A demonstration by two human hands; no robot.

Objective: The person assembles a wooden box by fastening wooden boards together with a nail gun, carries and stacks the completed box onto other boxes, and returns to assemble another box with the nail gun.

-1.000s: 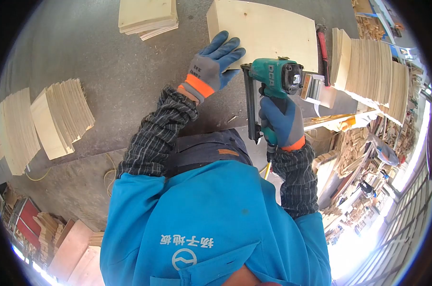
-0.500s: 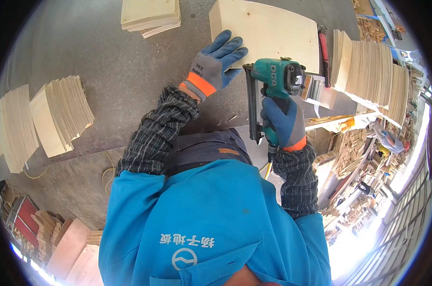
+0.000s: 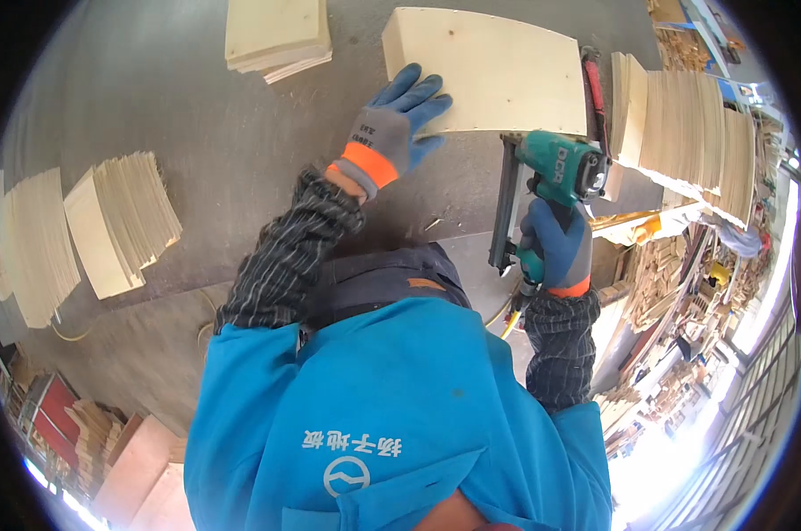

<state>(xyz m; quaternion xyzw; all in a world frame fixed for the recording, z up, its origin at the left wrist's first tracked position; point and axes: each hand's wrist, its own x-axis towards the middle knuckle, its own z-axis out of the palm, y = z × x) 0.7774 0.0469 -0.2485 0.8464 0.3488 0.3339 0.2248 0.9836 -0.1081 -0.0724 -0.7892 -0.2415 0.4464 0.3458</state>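
Note:
My left hand (image 3: 398,128), in a grey and blue work glove with an orange cuff, rests with spread fingers at the near left corner of a pale wooden box (image 3: 498,75). Small fastener marks dot the edges of its top panel. In my right hand (image 3: 559,239), also gloved, is a green pneumatic nail gun (image 3: 551,168) with a long black magazine. Its nose is close to the box's near edge; whether it touches, I cannot tell. A yellow air hose (image 3: 511,325) runs from the handle's lower end.
A red-handled hammer (image 3: 593,84) lies along the box's right side. Beyond it stand stacks of thin wooden panels (image 3: 683,119). More panel stacks lie at the left (image 3: 122,221) and the far side (image 3: 276,31). Loose bits (image 3: 435,224) lie on the dark table (image 3: 268,124).
The nail gun has moved right in my right hand, along the box's near edge. My left hand remains at the box's left corner.

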